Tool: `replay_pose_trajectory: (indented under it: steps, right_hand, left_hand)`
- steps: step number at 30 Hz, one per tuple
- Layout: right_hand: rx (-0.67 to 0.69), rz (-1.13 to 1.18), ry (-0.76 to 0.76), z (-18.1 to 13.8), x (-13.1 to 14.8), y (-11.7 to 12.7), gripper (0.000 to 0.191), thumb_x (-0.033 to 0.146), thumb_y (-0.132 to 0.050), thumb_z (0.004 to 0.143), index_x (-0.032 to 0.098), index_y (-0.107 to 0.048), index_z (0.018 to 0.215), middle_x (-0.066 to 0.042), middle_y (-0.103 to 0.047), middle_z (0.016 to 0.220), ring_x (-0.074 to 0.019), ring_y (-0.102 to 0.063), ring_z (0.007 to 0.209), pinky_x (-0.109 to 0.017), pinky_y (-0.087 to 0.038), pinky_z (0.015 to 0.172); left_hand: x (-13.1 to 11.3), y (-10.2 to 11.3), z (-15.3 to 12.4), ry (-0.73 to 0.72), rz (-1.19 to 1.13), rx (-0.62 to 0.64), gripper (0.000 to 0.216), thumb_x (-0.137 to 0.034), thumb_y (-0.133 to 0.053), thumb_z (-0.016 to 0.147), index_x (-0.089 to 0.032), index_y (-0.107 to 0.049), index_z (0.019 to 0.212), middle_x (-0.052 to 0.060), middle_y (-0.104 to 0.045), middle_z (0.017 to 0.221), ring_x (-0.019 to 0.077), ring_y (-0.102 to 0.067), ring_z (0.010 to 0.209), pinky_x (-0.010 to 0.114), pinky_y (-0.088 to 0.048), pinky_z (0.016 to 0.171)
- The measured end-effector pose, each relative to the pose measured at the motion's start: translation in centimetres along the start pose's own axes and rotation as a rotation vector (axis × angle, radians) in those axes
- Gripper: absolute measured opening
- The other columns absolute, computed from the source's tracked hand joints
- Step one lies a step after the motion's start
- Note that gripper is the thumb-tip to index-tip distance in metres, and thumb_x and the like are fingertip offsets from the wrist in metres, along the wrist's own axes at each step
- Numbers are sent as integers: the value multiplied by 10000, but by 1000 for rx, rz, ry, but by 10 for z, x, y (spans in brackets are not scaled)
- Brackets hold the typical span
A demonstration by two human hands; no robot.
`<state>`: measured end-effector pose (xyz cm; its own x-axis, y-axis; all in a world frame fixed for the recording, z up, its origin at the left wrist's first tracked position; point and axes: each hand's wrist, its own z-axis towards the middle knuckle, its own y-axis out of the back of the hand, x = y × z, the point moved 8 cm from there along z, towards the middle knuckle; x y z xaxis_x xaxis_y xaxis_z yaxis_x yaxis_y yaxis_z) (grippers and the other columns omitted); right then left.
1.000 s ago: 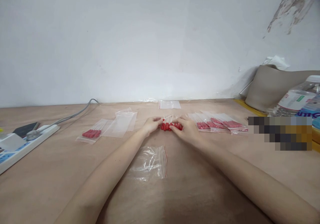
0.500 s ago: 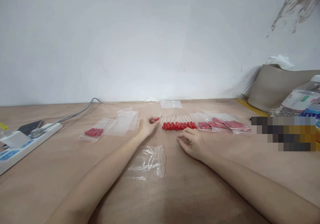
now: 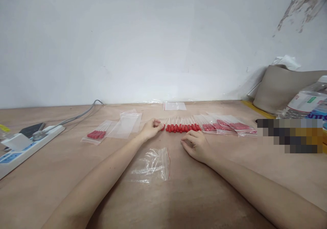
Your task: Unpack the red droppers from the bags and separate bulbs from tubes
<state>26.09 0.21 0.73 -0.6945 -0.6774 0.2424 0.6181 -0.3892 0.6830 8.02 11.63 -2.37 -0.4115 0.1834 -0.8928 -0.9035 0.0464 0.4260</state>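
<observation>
Between the thumb and fingers of my left hand point(image 3: 151, 128) is a stick with a red bulbous end point(image 3: 162, 127), at the left end of a row of similar sticks. The red-ended sticks point(image 3: 181, 128) lie side by side, red ends towards me and thin pale shafts pointing to the wall. My right hand point(image 3: 196, 146) rests on the table just in front of the row's right part, fingers loosely curled, thumb slightly apart, nothing visible in it. A clear plastic bag point(image 3: 153, 166) with a red seal line lies flat nearer to me.
Filled zip bags point(image 3: 227, 125) overlap right of the row; another filled bag point(image 3: 96, 134) lies left beside flat zip bags point(image 3: 125, 125). One more bag point(image 3: 175, 106) lies by the wall. A power strip point(image 3: 48, 133) is far left, a plastic bottle point(image 3: 304, 101) far right.
My left hand has shifted slightly towards me, bringing the red-ended stick level with the left end of the row. My right hand has hardly moved.
</observation>
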Motion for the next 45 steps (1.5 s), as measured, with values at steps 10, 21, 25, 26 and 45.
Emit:
replay_pose_trajectory:
  steps: [10,21,25,26,45]
  right_hand:
    - [61,208,83,0,29,11,170,278,-492,816,190,-609,901,-66,-612,843,-148,-540,783,-293,-411,723]
    - [556,212,386,-18,88,-25,417,430,-355,881,240,-469,1234,-62,-509,1253,-172,-387,1200,-402,-233,1007]
    - [553,231,371,-20,81,-21,406,406,-372,880,216,-497,1216,-60,-542,1211,-170,-412,1173,-366,-266,999]
    - [550,236,375,-20,81,-21,401,401,-376,878,214,-505,1209,-62,-541,1210,-171,-422,1162,-365,-272,999]
    - [311,255,194,-14,58,-14,279,288,-397,872,174,-609,1013,-124,-519,1123,-174,-520,994,-333,-428,873]
  left_hand:
    - [-54,24,-56,-323,282,66,278,-408,-489,796,-181,-596,916,65,-617,983,200,-555,946,330,-428,853]
    - [-26,12,-143,-388,713,627,544,-443,-320,891,-282,-153,1383,1,-146,1452,213,-100,1342,437,-80,1099]
    - [-27,18,-129,-313,565,483,443,-431,-313,895,-241,-419,1281,34,-365,1378,204,-291,1284,381,-219,1069]
    - [-27,22,-122,-292,502,412,415,-427,-321,892,-222,-505,1203,49,-467,1299,198,-397,1212,354,-300,1023]
    - [30,184,-25,302,802,-408,218,-386,-520,713,-169,-518,736,16,-572,723,173,-536,676,238,-336,556]
